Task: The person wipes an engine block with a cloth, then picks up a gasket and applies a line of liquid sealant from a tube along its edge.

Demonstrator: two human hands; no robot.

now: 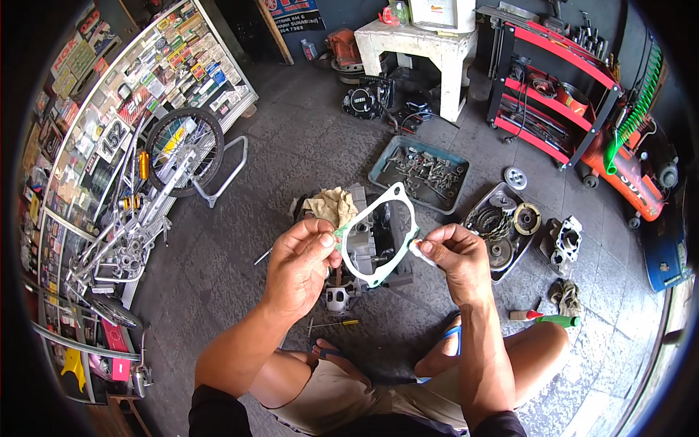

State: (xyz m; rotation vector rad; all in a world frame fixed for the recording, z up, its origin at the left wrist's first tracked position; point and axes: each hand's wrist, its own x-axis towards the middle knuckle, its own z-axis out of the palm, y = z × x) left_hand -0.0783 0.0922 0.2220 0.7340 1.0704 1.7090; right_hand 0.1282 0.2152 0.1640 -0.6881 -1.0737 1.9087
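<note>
A thin, pale green-white gasket (pixel 373 280) with a large opening is held up in front of me, its lobed ends at top and bottom. My left hand (pixel 297 264) pinches its left edge between thumb and fingers. At the other edge, my right hand (pixel 463 262) pinches a small white wad (pixel 422 253), like cloth or tissue, against or right beside the gasket. Below and behind it on the floor sits a grey metal engine case (pixel 358 198), partly hidden, with a crumpled tan rag or paper (pixel 331 206) on it. A piston (pixel 336 298) stands at its near side.
Beyond lie a tray of bolts (pixel 375 175) and, to the right, a tray of engine parts (pixel 520 251). A cylinder part (pixel 566 244) and green-handled tool (pixel 559 320) lie right. A red tool cart (pixel 561 91), white table (pixel 371 35), and motorcycle frame (pixel 164 175) stand around.
</note>
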